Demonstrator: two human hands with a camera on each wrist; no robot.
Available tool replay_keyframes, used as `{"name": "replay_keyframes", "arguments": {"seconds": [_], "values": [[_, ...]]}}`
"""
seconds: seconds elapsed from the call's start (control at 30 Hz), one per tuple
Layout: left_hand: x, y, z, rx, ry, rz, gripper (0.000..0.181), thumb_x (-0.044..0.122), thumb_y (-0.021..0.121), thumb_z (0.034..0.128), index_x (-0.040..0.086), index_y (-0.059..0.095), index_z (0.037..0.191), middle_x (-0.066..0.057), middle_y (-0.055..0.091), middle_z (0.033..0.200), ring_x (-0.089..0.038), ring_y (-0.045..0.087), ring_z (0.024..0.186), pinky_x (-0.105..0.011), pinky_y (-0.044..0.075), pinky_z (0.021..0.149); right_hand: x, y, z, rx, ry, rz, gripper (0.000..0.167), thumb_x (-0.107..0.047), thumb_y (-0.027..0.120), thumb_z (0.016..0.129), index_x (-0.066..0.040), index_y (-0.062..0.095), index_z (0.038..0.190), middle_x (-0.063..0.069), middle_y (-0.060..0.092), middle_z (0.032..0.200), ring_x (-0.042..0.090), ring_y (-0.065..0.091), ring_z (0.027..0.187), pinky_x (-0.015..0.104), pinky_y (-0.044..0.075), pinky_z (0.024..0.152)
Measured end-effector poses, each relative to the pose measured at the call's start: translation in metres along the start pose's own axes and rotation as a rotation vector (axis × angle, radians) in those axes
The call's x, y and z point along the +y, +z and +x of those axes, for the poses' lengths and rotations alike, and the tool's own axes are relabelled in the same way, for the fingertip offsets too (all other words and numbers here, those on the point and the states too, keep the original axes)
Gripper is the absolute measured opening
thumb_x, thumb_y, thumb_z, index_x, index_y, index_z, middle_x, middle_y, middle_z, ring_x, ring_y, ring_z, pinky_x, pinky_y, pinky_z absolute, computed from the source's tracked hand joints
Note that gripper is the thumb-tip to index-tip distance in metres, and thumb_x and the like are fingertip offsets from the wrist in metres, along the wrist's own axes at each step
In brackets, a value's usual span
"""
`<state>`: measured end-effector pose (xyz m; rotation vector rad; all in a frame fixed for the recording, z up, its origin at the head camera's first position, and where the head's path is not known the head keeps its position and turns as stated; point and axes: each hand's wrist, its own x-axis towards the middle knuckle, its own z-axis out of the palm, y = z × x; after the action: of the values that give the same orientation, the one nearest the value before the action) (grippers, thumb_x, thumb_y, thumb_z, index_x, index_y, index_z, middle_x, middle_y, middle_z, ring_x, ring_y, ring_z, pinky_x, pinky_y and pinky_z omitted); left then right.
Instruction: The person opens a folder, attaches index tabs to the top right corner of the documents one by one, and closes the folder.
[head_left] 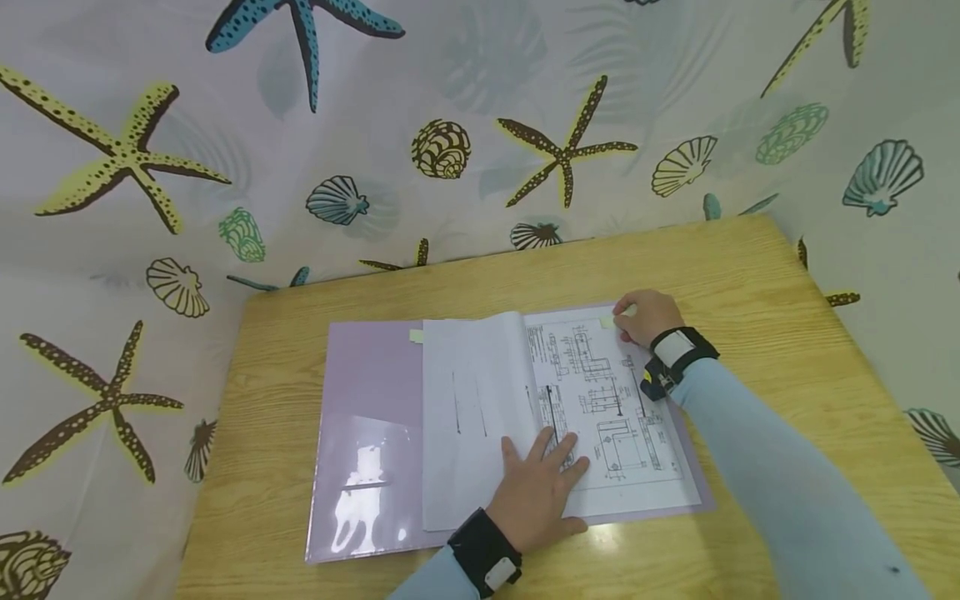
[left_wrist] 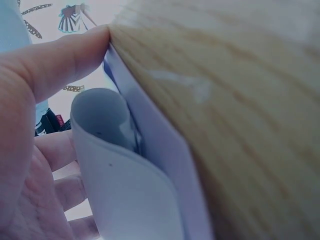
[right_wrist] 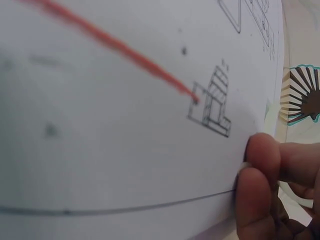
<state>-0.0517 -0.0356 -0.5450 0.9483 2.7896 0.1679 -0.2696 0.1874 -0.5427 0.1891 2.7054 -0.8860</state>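
Observation:
A lilac folder (head_left: 369,367) lies spread out on the table with white sheets inside. Line drawings cover the right-hand page (head_left: 637,492). The left-hand page (head_left: 465,467) bulges near the fold; its curled lower edge shows in the left wrist view. My left hand (head_left: 534,498) rests on the sheets by the fold, fingers spread, with the thumb at the folder's lower edge. My right hand (head_left: 651,318) pinches the upper right corner of the drawing page, beside a pale yellow sticky tab (head_left: 606,322). The right wrist view shows its fingertips (right_wrist: 262,155) at the page edge.
A second pale tab (head_left: 416,336) sticks out from the left-hand page. The wooden table (head_left: 262,400) ends at a cloth (head_left: 480,208) printed with starfish and shells. Each wrist wears a black band (head_left: 486,546).

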Motion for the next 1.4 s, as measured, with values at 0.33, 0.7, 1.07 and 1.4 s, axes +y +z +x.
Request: {"name": "replay_keyframes", "arguments": {"seconds": [0.33,0.7,1.07,1.4], "values": [[-0.001,0.0,0.0,0.008,0.009,-0.009,0.081,0.067,0.071,0.0704,0.023,0.056,0.136,-0.006,0.038,0.151,-0.036,0.029,0.139,-0.081,0.028,0.084,0.004,0.001,0.001,0.016,-0.024,-0.008,0.021,-0.019,0.062,0.092,-0.007,0.069,0.109,0.004,0.067,0.067,0.021,0.061,0.065,0.034,0.04,0.063],[-0.002,0.003,0.001,0.003,0.006,-0.019,0.081,0.067,0.07,0.0711,0.023,0.055,0.137,-0.007,0.037,0.151,-0.037,0.027,0.14,-0.081,0.026,0.085,-0.001,0.002,-0.001,0.067,-0.054,-0.055,0.024,-0.017,0.059,0.088,-0.005,0.068,0.107,0.012,0.067,0.082,0.026,0.058,0.067,0.033,0.041,0.056],[-0.001,-0.001,0.0,-0.003,0.005,-0.014,0.08,0.067,0.07,0.0713,0.024,0.055,0.137,-0.006,0.037,0.152,-0.036,0.027,0.14,-0.081,0.027,0.086,-0.008,0.008,-0.004,0.137,-0.067,-0.119,0.03,-0.018,0.06,0.087,-0.001,0.064,0.112,0.023,0.062,0.105,0.032,0.056,0.078,0.038,0.044,0.062],[-0.001,-0.002,0.0,-0.007,0.005,-0.015,0.08,0.068,0.07,0.071,0.025,0.055,0.137,-0.005,0.037,0.151,-0.036,0.027,0.14,-0.08,0.027,0.086,-0.011,0.011,-0.01,0.132,-0.059,-0.147,0.036,-0.028,0.055,0.093,-0.001,0.06,0.116,0.022,0.051,0.106,0.036,0.051,0.085,0.044,0.044,0.068]]}}
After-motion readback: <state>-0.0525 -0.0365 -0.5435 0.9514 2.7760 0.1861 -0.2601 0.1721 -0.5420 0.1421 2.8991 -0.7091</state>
